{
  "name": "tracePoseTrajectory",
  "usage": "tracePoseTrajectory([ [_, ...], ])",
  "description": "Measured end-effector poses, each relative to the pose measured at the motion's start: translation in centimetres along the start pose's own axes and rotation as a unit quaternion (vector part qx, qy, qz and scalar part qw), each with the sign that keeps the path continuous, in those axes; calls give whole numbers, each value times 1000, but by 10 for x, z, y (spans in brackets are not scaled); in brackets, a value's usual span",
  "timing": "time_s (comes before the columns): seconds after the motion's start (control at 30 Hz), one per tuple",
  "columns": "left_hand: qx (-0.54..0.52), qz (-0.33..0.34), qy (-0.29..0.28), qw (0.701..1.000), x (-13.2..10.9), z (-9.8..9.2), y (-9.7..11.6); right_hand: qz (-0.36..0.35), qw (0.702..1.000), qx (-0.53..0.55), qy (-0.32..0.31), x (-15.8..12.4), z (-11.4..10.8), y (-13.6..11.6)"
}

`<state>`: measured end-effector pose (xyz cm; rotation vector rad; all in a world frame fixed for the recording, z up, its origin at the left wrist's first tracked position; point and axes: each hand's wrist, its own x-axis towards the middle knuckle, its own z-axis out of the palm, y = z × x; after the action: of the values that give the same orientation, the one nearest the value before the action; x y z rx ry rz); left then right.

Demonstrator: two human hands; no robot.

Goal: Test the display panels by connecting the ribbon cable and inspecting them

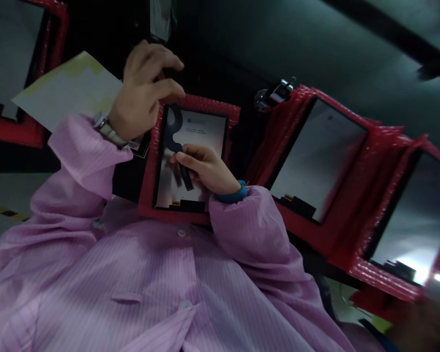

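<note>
My left hand point(144, 93), with a watch at its wrist, is raised over the upper left edge of a flat screen panel point(201, 127). Its fingers are bent but apart, and nothing shows in them. The glossy panel lies in front of me on red bubble wrap point(146, 195). Above the lower half of the panel, my right hand point(209, 168), wearing a blue wristband, pinches a dark, curved strip point(174, 132) between thumb and fingers. This strip winds up toward my left hand; its exact kind I cannot make out. Reflections blur on the panel's surface.
To the right stand stacks of red bubble wrap bearing another panel point(322, 151) and a further panel point(414, 215). A shiny metal object point(275, 95) sits behind. At left are a yellow-white sheet point(73, 88) and a panel point(12, 44). Someone's blurred hand point(421, 322) is lower right.
</note>
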<state>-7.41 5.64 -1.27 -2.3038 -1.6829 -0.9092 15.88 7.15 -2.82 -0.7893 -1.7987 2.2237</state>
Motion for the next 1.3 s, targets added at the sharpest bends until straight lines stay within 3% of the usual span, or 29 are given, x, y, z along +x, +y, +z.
tracePoseTrajectory([
  [0.07,23,-28,92,995,-20,-17,21,-4,1000,2,-8,-3,0,1],
  [0.13,18,-96,137,986,-46,-31,55,-7,1000,7,-21,-5,1,3],
  [0.27,-76,-142,56,985,-99,-30,126,-22,999,-7,-26,-9,-1,7],
  [0.37,-81,-138,10,987,-124,-11,152,-31,999,-15,-15,-10,-2,9],
  [0.53,-36,-76,3,996,-137,11,152,-49,998,-28,4,-17,1,13],
  [0.77,-29,-70,84,994,-142,23,152,-82,994,-68,5,-24,3,21],
  [1.0,24,30,165,986,-144,33,144,-115,987,-109,11,-29,1,24],
  [1.3,45,76,168,982,-141,34,141,-161,977,-135,27,-35,-2,28],
])
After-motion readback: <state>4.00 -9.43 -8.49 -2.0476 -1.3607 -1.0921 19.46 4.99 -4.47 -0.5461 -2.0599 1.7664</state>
